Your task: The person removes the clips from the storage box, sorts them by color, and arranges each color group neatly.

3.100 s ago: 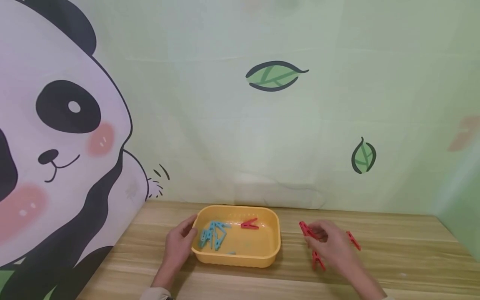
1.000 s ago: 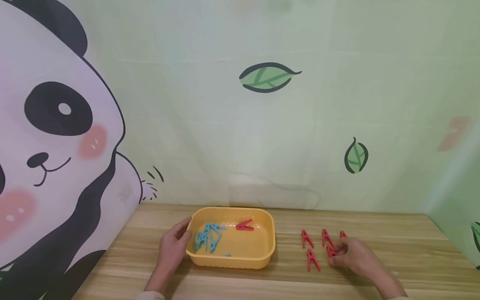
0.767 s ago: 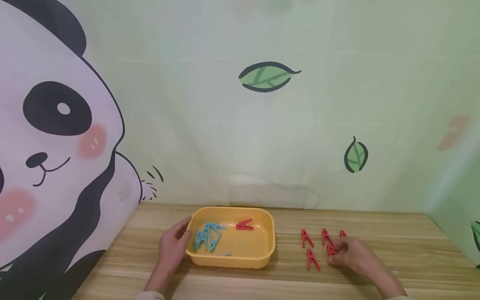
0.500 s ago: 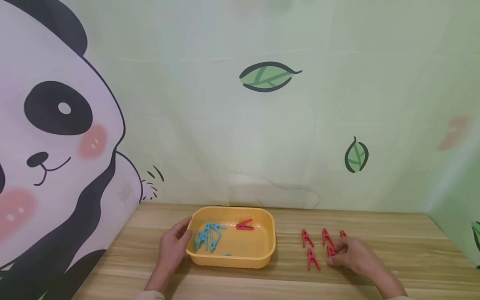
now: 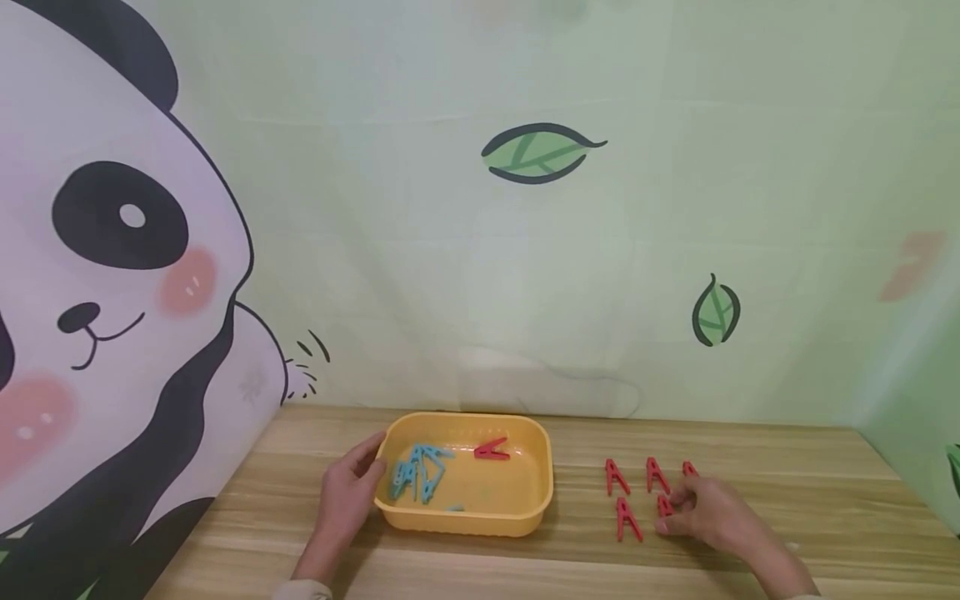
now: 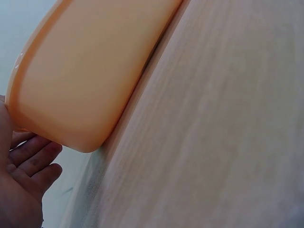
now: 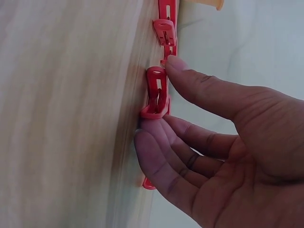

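My left hand [image 5: 348,492] grips the left end of a yellow plastic basin [image 5: 465,523], thumb at the rim; the left wrist view shows its fingers loosely bent against the outer wall. Blue clothespins [image 5: 417,473] lie bunched at the basin's left side, and a single red clothespin [image 5: 492,450] lies toward its back right. My right hand [image 5: 712,512] lightly pinches another red clothespin [image 7: 156,92] down at the tabletop, thumb on one side and fingers on the other. Part of this clothespin is covered by the fingers in the head view.
Several red clothespins stand in two rows right of the basin, among them a back-left one [image 5: 617,477], a middle one [image 5: 657,475] and a front one [image 5: 627,519]. Another [image 5: 690,469] is partly behind the right hand. The wooden table [image 5: 555,575] meets a panda-printed backdrop [image 5: 420,275].
Three seconds ago the right hand held a red clothespin above the table nearer the basin; more now stand in rows and the hand is farther right. Over the last second both hands stay nearly still.
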Tool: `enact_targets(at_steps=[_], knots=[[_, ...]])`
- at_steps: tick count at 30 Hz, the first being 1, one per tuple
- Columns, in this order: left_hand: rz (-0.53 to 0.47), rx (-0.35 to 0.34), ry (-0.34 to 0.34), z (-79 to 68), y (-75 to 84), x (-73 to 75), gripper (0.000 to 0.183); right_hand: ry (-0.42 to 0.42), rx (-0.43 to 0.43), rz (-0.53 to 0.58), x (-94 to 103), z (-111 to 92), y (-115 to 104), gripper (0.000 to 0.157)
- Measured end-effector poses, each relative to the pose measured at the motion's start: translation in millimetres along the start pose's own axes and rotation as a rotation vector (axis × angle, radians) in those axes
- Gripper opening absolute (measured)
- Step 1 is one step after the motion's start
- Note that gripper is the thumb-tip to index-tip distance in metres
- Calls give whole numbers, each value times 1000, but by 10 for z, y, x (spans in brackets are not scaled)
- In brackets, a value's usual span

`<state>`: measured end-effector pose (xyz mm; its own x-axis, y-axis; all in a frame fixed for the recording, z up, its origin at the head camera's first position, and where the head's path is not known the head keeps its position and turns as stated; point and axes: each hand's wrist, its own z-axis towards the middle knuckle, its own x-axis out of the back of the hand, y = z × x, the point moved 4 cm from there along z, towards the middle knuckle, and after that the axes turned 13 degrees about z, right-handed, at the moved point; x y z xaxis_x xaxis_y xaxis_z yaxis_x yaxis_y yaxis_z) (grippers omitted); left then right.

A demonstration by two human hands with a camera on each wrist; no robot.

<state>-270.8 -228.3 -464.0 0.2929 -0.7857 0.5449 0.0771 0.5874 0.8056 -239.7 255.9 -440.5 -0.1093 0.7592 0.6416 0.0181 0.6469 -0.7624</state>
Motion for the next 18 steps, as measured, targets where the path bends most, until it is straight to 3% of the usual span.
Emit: enact_targets(at_steps=[7, 13, 18], knots=[[-1, -13, 18, -13, 17, 7, 42, 0, 19, -4, 34, -38, -50, 40], [-8, -14, 27, -29, 36, 3, 41, 76, 51, -20, 94, -44, -197, 35], [-9, -4, 29, -28, 30, 17, 42, 106, 143, 33, 16, -54, -435, 35]])
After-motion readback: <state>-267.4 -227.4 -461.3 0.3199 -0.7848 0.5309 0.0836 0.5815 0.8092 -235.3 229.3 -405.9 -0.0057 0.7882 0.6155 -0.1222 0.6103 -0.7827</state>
